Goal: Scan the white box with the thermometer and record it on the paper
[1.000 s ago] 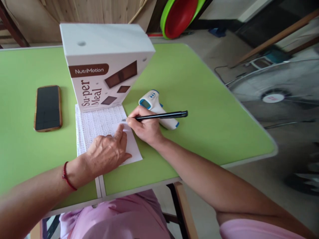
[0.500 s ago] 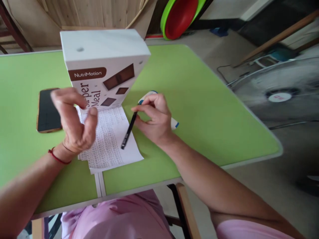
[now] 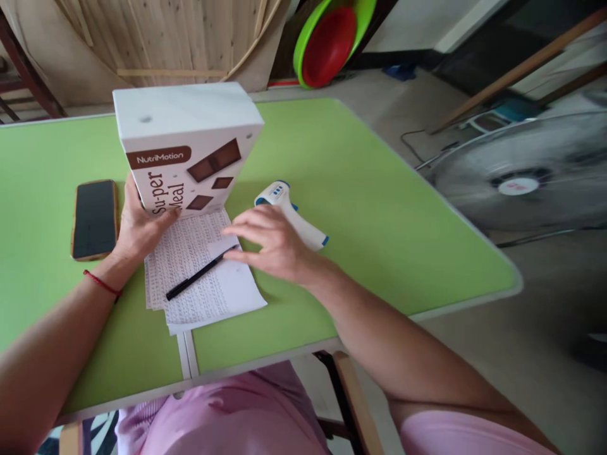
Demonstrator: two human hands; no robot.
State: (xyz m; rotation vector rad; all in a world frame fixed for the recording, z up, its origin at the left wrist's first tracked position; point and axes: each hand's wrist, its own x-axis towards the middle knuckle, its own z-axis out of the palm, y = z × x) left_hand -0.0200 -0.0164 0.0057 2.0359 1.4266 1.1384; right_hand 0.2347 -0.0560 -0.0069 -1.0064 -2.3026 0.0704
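Observation:
My left hand grips the lower left edge of a white NutriMotion box, its thumb across the front and its other fingers round the side. The box stands upright at the top end of some handwritten paper sheets. On the sheets lies a black pen, slanting up to the right. My right hand is just over the pen's upper end, fingers apart and holding nothing. Partly behind that hand is a white and blue infrared thermometer.
Left of the box, a phone in a brown case lies on the green table. A large fan stands past the table's right edge. Red and green basins lean at the back.
My right hand has let go of the pen, which now lies on the paper. My left hand has moved from in front of the box to a hold on its lower left edge.

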